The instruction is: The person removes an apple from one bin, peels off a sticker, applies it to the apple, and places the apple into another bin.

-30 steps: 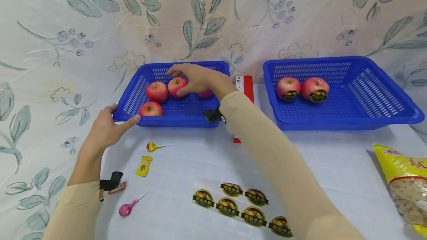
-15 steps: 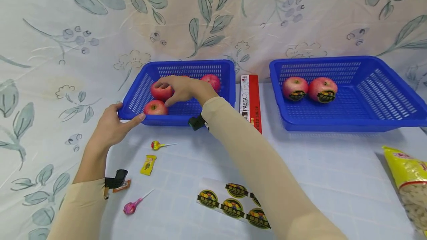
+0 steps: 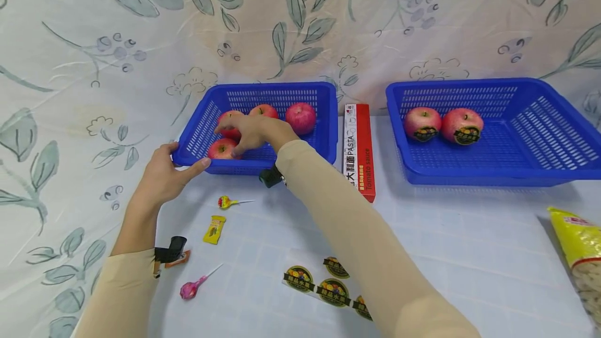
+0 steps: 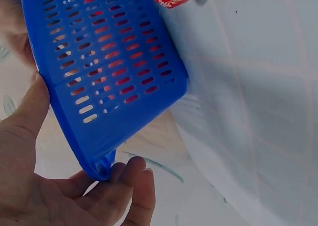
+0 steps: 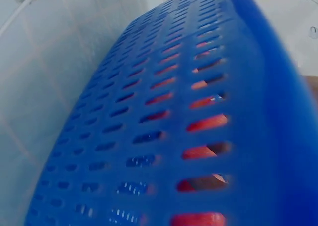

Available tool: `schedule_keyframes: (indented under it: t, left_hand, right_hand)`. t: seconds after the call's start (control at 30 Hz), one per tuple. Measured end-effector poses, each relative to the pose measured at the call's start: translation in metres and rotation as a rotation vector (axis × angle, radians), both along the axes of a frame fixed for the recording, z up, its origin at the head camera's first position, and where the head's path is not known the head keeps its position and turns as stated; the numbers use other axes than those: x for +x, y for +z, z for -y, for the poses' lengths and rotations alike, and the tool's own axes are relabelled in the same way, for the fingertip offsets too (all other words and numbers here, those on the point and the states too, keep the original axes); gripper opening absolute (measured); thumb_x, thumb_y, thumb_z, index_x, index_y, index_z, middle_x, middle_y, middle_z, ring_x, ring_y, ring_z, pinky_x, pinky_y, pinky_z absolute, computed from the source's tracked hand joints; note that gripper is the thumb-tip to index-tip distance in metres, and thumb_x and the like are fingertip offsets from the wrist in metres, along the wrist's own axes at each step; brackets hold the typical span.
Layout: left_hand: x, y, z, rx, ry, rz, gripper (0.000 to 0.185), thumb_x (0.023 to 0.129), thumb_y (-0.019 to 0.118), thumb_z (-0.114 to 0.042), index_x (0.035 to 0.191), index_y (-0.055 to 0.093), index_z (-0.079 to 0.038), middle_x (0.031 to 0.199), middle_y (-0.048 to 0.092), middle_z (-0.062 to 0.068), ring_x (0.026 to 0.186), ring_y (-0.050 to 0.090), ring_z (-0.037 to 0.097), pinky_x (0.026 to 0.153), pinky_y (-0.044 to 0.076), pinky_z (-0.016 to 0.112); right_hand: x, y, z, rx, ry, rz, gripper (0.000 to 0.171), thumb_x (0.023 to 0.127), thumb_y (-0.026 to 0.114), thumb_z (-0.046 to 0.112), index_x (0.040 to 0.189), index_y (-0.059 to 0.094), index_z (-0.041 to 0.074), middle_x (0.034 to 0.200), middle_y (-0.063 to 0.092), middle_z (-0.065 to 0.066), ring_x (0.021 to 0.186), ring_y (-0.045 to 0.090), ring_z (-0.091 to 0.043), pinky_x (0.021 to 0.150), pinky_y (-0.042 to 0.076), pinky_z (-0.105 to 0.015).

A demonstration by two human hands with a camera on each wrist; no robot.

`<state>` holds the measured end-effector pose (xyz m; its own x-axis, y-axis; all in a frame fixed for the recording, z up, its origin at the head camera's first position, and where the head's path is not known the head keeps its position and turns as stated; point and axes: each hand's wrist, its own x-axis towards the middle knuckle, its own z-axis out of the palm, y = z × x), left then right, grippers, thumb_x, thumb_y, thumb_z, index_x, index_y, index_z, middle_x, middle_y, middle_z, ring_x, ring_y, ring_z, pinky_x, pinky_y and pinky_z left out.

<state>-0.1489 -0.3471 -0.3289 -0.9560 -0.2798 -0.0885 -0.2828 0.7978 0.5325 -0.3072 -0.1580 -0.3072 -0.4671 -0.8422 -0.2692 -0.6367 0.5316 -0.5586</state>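
Note:
My left hand [image 3: 180, 160] grips the front left corner of the left blue basket [image 3: 281, 93], thumb on the front rim. In the left wrist view the fingers [image 4: 124, 186] wrap under that corner [image 4: 109, 62]. My right hand [image 3: 227, 141] reaches into the basket, fingers curled over the front left apple [image 3: 219, 149]. Another red apple [image 3: 229, 118] peeks out behind the fingers, and two more [image 3: 301, 118] lie at the back. The right wrist view shows only the slotted basket wall [image 5: 149, 112], with red showing through the slots.
A second blue basket [image 3: 540, 119] at the right holds two stickered apples [image 3: 422, 124]. A pasta box [image 3: 359, 150] lies between the baskets. Near me are a sticker sheet [image 3: 324, 288], two lollipops [image 3: 227, 202], a yellow candy [image 3: 214, 228] and a yellow bag [image 3: 579, 254].
My right hand has moved left and toward me inside the basket, from a middle apple to the front left one. My left hand has stayed on the basket corner.

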Motion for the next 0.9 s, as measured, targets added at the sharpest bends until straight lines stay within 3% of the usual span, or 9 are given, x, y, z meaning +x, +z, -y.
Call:
schedule_keyframes:
  t: [0.37,0.63,0.9]
  left_hand:
    - [0.000,-0.002,0.001,0.011,-0.006,-0.025,0.113,0.093,0.063,-0.065,0.158,0.010,0.012,0.151,0.032,0.041,0.123,0.045,0.051,0.104,0.044,0.067]
    - [0.000,-0.002,-0.001,0.026,0.001,-0.028,0.113,0.093,0.064,-0.063,0.158,0.010,0.012,0.151,0.033,0.039,0.123,0.044,0.049,0.105,0.043,0.065]
    - [0.000,-0.002,0.001,0.035,0.008,-0.020,0.115,0.093,0.064,-0.064,0.159,0.008,0.011,0.153,0.030,0.040,0.127,0.043,0.051,0.106,0.041,0.068]
  right_hand:
    - [0.003,-0.013,0.009,0.050,0.018,-0.037,0.064,0.099,0.069,0.033,0.156,0.041,0.039,0.157,0.042,0.007,0.143,0.035,-0.016,0.119,0.035,-0.043]
    - [0.006,-0.016,0.018,0.081,-0.015,-0.065,0.066,0.100,0.068,0.025,0.158,0.039,0.035,0.159,0.040,0.006,0.143,0.035,-0.014,0.117,0.038,-0.040]
    - [0.011,-0.014,0.021,0.093,-0.048,-0.108,0.061,0.100,0.068,0.022,0.153,0.041,0.030,0.144,0.052,0.005,0.129,0.047,-0.011,0.113,0.043,-0.035]
